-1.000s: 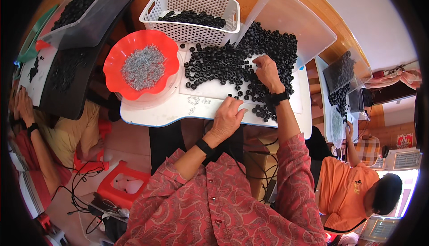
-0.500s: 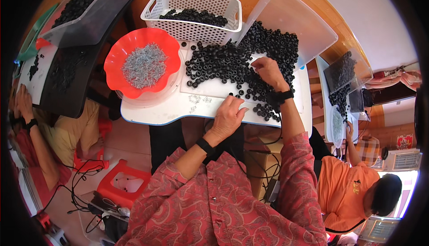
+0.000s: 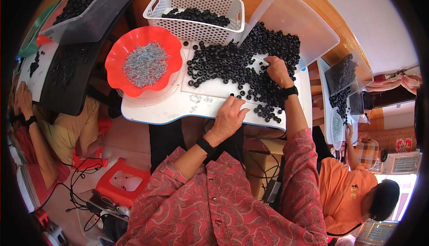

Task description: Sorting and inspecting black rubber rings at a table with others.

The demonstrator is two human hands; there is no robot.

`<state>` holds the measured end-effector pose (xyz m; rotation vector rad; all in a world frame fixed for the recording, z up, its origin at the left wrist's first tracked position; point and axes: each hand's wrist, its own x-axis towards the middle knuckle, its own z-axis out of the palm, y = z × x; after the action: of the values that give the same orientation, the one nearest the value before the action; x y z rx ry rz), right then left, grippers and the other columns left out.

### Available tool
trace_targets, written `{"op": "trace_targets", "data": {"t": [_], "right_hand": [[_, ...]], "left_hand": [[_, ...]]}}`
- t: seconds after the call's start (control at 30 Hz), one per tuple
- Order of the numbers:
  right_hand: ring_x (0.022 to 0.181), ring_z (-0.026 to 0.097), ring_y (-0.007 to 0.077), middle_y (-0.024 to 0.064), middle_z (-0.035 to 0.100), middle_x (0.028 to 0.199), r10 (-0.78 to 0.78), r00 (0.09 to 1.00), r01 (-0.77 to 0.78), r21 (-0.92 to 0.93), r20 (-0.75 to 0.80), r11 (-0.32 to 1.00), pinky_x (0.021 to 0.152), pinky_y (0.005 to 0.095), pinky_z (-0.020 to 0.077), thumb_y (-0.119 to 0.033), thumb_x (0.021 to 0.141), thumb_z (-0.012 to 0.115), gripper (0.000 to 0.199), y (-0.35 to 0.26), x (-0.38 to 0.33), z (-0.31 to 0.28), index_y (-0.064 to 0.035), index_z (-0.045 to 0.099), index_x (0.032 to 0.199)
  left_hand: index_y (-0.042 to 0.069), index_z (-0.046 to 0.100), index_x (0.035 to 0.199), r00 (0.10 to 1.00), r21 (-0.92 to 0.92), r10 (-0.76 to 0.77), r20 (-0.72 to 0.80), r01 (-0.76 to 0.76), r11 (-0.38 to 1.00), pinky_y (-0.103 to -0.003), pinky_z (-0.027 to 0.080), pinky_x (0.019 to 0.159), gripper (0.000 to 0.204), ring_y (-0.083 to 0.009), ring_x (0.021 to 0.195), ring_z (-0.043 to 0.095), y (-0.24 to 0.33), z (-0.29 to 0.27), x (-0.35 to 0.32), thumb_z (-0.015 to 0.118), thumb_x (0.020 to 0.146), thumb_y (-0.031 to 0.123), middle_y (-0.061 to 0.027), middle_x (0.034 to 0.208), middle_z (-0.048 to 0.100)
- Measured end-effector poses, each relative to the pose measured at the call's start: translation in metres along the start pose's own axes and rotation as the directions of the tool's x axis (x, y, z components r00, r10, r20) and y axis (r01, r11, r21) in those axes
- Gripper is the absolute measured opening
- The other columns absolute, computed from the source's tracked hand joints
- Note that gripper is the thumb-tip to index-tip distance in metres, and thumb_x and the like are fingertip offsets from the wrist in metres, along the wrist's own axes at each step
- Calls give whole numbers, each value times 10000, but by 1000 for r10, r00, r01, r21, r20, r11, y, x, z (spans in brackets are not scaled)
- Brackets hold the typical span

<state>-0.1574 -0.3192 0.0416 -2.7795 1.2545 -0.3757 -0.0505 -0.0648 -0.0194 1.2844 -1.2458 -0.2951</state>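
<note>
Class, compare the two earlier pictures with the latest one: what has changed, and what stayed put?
Hardly anything: the right hand keeps working in the heap of black rings. The left hand stays at the table edge; red bowl and white basket unmoved.

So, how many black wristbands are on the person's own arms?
2: one black wristband on the left wrist, below the left hand; one black wristband on the right wrist, below the right hand.
</note>
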Motion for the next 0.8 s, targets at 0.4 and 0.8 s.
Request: {"op": "trace_targets", "data": {"t": [0.4,0.8], "right_hand": [[987,668,353,224,684,1048,87,995,-97,222,57,970,894,378,524,69,718,517,415,-16,-1,-7,-8,703,1081],[1004,629,359,172,657,1080,-114,975,60,267,190,962,900,387,504,114,696,527,427,-47,-19,-9,-66,740,1020]], "left_hand": [[-15,615,989,1000,7,5,-1,-5,1000,-331,467,561,226,-208,591,543,0,0,0,720,794,30,-106,893,561],[-14,614,980,999,24,-22,23,21,999,-371,478,639,225,-273,701,563,-1,1,-1,716,787,41,-127,903,565]]}}
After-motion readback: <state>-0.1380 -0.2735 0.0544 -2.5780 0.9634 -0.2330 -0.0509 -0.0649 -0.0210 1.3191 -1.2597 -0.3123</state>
